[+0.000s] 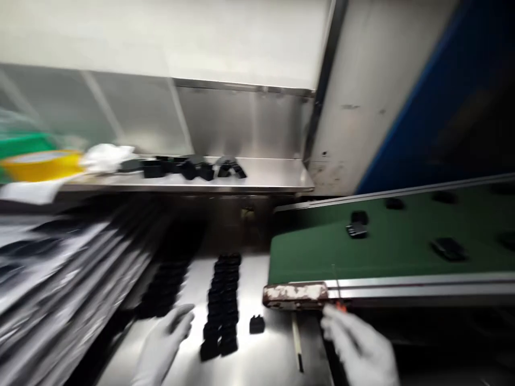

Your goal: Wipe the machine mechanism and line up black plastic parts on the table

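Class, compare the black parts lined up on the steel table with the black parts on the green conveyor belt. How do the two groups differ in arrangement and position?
The table parts are packed into tight rows touching one another; the belt parts lie scattered and well apart. The table parts lie on bare steel by the left hand; the belt parts lie higher up, on green belting beyond the right hand. Both groups are small, black and blurred.

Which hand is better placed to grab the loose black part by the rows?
Probably the left. The left hand lies open on the steel table, beside the rows and the loose part. The right hand is at the conveyor edge, pinching something thin and orange-tipped.
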A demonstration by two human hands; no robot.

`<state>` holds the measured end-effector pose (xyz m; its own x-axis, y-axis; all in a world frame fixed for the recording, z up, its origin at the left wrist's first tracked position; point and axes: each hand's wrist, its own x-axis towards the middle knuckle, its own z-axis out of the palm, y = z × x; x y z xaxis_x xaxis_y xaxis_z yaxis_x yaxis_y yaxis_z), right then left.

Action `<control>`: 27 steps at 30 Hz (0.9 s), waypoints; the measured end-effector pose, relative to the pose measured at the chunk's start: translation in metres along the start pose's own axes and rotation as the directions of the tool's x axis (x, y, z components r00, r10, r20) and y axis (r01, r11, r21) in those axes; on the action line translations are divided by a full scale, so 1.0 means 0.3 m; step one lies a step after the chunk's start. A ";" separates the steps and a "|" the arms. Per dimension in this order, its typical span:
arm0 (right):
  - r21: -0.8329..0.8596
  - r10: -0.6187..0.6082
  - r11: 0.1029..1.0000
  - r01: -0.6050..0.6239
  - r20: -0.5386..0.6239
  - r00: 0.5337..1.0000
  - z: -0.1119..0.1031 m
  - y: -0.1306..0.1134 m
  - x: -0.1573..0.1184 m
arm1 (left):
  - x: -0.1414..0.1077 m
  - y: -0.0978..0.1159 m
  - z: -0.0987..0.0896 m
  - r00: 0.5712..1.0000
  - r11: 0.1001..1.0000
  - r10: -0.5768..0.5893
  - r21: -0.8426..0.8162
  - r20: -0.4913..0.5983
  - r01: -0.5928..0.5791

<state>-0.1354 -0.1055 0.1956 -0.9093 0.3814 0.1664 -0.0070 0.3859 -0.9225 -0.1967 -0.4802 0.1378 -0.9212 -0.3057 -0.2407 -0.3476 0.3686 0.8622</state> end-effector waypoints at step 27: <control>-0.572 0.157 0.739 0.357 0.661 0.734 0.743 0.208 -0.271 | -0.129 -0.475 0.223 0.913 0.855 0.339 0.330 0.225 -0.399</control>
<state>-0.1548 -0.2998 0.0470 -0.9432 -0.2149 -0.2534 -0.0918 0.9016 -0.4228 -0.1232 -0.4623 -0.0056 -0.9987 0.0431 -0.0276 0.0124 0.7271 0.6864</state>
